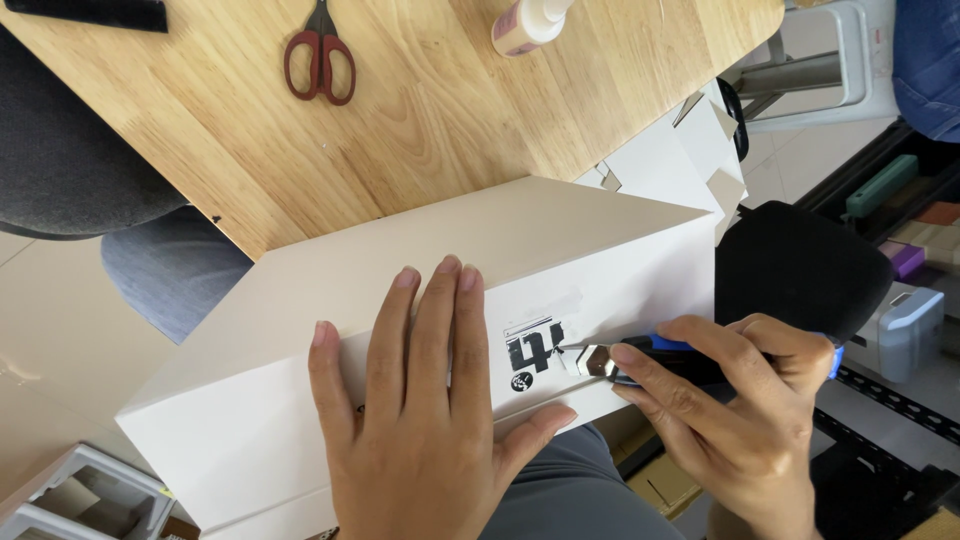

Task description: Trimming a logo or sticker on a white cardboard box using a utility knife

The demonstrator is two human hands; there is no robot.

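1. Nearest, the left hand (425,400) lies flat and open on the white box (300,350), fingers spread, apparently to steady it; the box rests across the person's lap, its far end against the table (420,110)
2. The right hand (730,400) grips a blue-handled knife (640,358), its blade at the black mark (535,350) on the box's side
3. Beyond, the wooden table bears red scissors (320,60) and a glue bottle (530,20); a black seat (800,265) and storage bins (905,330) stand to the right

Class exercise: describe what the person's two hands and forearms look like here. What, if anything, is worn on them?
Both the left hand and the right hand are bare: no gloves or rings show. The fingernails are short and unpainted. No sleeve reaches either wrist, though the left wrist is cut off by the picture's lower edge.
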